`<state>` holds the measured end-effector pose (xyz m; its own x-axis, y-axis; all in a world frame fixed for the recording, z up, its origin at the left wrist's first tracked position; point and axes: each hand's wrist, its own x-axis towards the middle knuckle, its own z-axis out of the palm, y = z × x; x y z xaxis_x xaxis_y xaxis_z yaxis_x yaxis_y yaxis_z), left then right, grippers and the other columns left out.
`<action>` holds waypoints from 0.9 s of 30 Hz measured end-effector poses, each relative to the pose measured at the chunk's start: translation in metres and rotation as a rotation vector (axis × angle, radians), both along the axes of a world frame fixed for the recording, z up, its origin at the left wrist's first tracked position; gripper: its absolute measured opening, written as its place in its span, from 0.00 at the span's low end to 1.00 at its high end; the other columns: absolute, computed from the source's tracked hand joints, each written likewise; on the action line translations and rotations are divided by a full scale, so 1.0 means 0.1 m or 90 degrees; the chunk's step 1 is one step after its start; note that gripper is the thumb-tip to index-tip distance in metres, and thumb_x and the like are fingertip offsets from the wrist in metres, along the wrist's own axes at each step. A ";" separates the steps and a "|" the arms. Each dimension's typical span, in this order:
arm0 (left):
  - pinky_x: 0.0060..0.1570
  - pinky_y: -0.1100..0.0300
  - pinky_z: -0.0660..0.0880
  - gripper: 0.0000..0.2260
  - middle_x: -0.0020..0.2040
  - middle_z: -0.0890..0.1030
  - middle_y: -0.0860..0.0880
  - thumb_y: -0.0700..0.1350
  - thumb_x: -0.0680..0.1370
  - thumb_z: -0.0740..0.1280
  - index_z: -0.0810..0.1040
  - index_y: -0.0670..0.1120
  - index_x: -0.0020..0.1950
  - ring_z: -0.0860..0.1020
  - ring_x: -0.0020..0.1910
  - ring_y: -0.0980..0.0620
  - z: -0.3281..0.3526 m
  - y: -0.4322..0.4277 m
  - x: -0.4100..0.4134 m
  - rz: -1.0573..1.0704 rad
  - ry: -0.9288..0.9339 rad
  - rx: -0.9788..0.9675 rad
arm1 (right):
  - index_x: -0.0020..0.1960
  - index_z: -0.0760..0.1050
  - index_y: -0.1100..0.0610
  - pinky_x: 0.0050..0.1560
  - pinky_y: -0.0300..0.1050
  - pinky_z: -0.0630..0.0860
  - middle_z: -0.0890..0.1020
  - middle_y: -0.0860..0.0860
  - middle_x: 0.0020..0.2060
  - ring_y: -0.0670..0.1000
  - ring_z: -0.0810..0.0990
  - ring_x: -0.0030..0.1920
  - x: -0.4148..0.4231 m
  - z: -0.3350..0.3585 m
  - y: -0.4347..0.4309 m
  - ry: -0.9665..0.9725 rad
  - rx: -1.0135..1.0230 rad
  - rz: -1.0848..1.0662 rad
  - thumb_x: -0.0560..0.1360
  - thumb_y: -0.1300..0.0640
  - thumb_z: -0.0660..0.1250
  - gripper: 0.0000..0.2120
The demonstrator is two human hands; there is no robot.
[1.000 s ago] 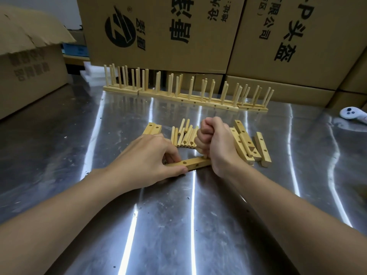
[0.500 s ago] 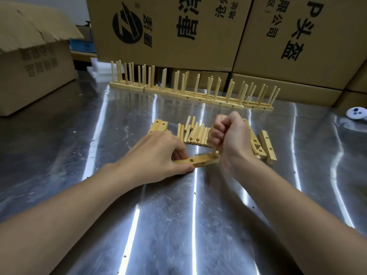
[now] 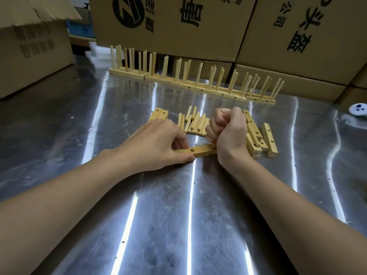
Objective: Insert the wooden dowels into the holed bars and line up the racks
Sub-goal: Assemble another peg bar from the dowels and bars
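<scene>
Head view: L hand point(image 3: 156, 143) pins holed bar point(image 3: 198, 150) flat on table point(image 3: 158, 215), thumb on near side, fingers curled over far side. R hand point(image 3: 228, 133) fisted round dowel point(image 3: 213, 145), its tip just showing under fist at bar's R end; loose dowels point(image 3: 195, 124) lie just behind.

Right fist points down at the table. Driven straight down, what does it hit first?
Likely the right end of the pale wooden holed bar that the left hand pinches; the wooden dowel gripped in the right hand would touch first.
</scene>
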<state>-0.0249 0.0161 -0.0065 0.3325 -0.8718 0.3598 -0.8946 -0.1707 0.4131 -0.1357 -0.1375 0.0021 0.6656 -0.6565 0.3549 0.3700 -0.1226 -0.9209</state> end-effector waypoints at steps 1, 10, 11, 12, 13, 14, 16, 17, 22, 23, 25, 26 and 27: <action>0.38 0.65 0.73 0.11 0.38 0.82 0.62 0.64 0.73 0.77 0.87 0.58 0.43 0.79 0.43 0.66 0.00 -0.01 0.00 -0.002 0.004 0.001 | 0.30 0.56 0.51 0.29 0.40 0.51 0.56 0.50 0.25 0.50 0.51 0.27 0.00 0.00 -0.01 0.002 0.002 -0.001 0.73 0.55 0.51 0.13; 0.41 0.58 0.79 0.11 0.38 0.82 0.61 0.64 0.73 0.77 0.86 0.58 0.44 0.80 0.43 0.64 0.03 0.01 -0.02 -0.016 0.008 0.011 | 0.30 0.59 0.51 0.27 0.40 0.52 0.58 0.49 0.24 0.49 0.54 0.25 -0.06 0.04 0.03 0.022 -0.008 0.012 0.74 0.54 0.51 0.14; 0.41 0.57 0.79 0.12 0.39 0.81 0.61 0.65 0.73 0.76 0.86 0.58 0.45 0.78 0.44 0.64 0.02 0.01 -0.02 -0.019 -0.007 0.009 | 0.29 0.59 0.50 0.27 0.40 0.53 0.59 0.48 0.24 0.48 0.55 0.25 -0.07 0.05 0.03 0.023 -0.002 0.014 0.73 0.54 0.51 0.14; 0.42 0.56 0.78 0.13 0.39 0.80 0.61 0.67 0.73 0.74 0.86 0.58 0.46 0.77 0.45 0.64 0.01 0.02 0.00 -0.019 -0.028 0.006 | 0.29 0.59 0.50 0.27 0.40 0.53 0.59 0.48 0.24 0.49 0.55 0.26 -0.07 0.05 0.05 0.029 0.003 0.018 0.73 0.53 0.51 0.14; 0.43 0.55 0.76 0.14 0.40 0.79 0.62 0.68 0.73 0.73 0.85 0.59 0.46 0.75 0.46 0.64 0.01 0.02 0.00 -0.023 -0.052 0.003 | 0.29 0.59 0.50 0.28 0.42 0.54 0.60 0.48 0.24 0.49 0.56 0.27 -0.09 0.05 0.06 0.045 0.001 0.019 0.73 0.53 0.52 0.14; 0.42 0.55 0.75 0.15 0.40 0.78 0.63 0.69 0.73 0.71 0.85 0.59 0.47 0.74 0.47 0.63 0.00 0.00 0.01 -0.029 -0.073 -0.003 | 0.30 0.61 0.50 0.29 0.44 0.57 0.62 0.48 0.25 0.49 0.58 0.28 -0.14 0.06 0.05 0.076 -0.010 0.021 0.73 0.52 0.52 0.14; 0.42 0.56 0.73 0.14 0.40 0.76 0.64 0.69 0.74 0.70 0.84 0.60 0.46 0.73 0.47 0.62 0.00 0.01 0.01 -0.036 -0.092 -0.019 | 0.34 0.68 0.53 0.37 0.47 0.67 0.71 0.51 0.30 0.51 0.69 0.34 -0.23 0.10 -0.03 0.165 -0.061 0.035 0.75 0.49 0.53 0.14; 0.42 0.57 0.72 0.14 0.40 0.76 0.64 0.69 0.75 0.69 0.83 0.60 0.47 0.73 0.47 0.62 -0.01 0.00 0.01 -0.040 -0.097 -0.025 | 0.39 0.73 0.54 0.44 0.48 0.71 0.77 0.53 0.35 0.53 0.75 0.40 -0.29 0.14 -0.11 0.201 -0.087 0.038 0.79 0.47 0.54 0.17; 0.44 0.59 0.69 0.17 0.44 0.74 0.68 0.70 0.77 0.66 0.85 0.61 0.55 0.71 0.49 0.62 -0.05 -0.03 0.03 -0.043 -0.132 -0.021 | 0.55 0.82 0.53 0.56 0.44 0.73 0.85 0.48 0.54 0.47 0.82 0.56 -0.61 0.54 -0.78 0.257 -0.266 -0.130 0.87 0.48 0.55 0.18; 0.45 0.58 0.70 0.18 0.46 0.74 0.67 0.70 0.78 0.65 0.85 0.61 0.57 0.70 0.49 0.61 -0.05 -0.03 0.04 -0.043 -0.134 -0.017 | 0.58 0.83 0.52 0.58 0.45 0.74 0.85 0.48 0.56 0.46 0.81 0.57 -0.62 0.57 -0.88 0.296 -0.321 -0.152 0.87 0.51 0.58 0.15; 0.48 0.58 0.70 0.19 0.48 0.75 0.67 0.69 0.78 0.64 0.85 0.62 0.61 0.70 0.51 0.60 -0.05 -0.02 0.04 -0.042 -0.131 -0.010 | 0.61 0.83 0.52 0.55 0.44 0.76 0.84 0.48 0.60 0.42 0.80 0.52 -0.61 0.52 -1.01 0.387 -0.397 -0.156 0.87 0.55 0.60 0.13; 0.49 0.58 0.70 0.19 0.50 0.76 0.66 0.69 0.79 0.64 0.85 0.62 0.62 0.71 0.52 0.60 -0.05 -0.02 0.04 -0.042 -0.129 -0.008 | 0.62 0.83 0.52 0.49 0.40 0.75 0.84 0.49 0.62 0.40 0.78 0.47 -0.59 0.46 -1.02 0.424 -0.419 -0.154 0.87 0.56 0.60 0.13; 0.51 0.58 0.70 0.19 0.51 0.76 0.66 0.68 0.79 0.64 0.85 0.62 0.63 0.71 0.53 0.60 -0.06 -0.02 0.04 -0.042 -0.130 -0.005 | 0.62 0.84 0.51 0.44 0.38 0.73 0.83 0.50 0.63 0.39 0.75 0.44 -0.58 0.40 -1.01 0.447 -0.435 -0.158 0.86 0.57 0.60 0.14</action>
